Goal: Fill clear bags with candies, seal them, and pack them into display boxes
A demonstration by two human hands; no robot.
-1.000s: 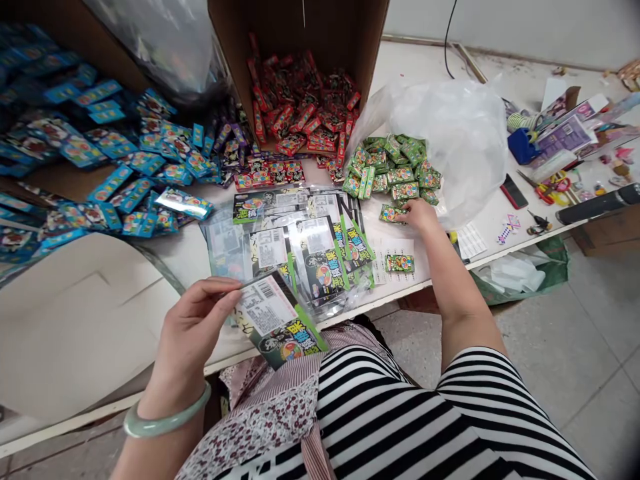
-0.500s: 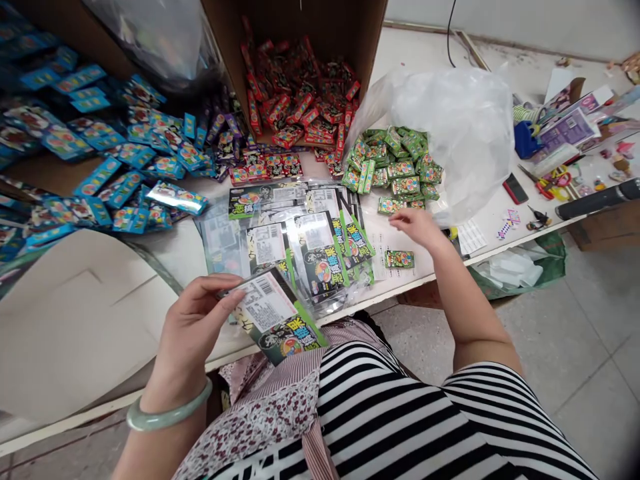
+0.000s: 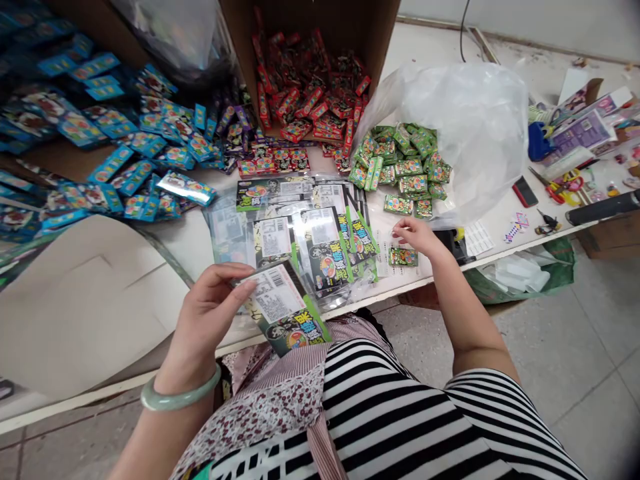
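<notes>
My left hand [image 3: 210, 313] pinches the top corner of a black-and-green printed packet [image 3: 287, 310] with a white barcode label, held tilted above the table's front edge. Just above a single small green box [image 3: 403, 257] is my right hand [image 3: 416, 236]. Its fingers are bent and slightly apart, with nothing visible in them. Between the hands lies a spread of similar printed packets [image 3: 325, 257] in clear plastic. Behind my right hand is a heap of small green boxes [image 3: 407, 163], partly inside a clear plastic bag [image 3: 473, 137].
A cardboard box [image 3: 385, 40] of small red boxes [image 3: 310, 100] stands at the back. Blue boxes [image 3: 110, 163] are piled at left, near a brown sheet [image 3: 85, 313]. Scissors [image 3: 563, 187] and a dark red-edged device [image 3: 525, 192] lie at right.
My right hand has moved slightly down towards the single green box. The left hand still holds the packet. The whole view has shifted a little.
</notes>
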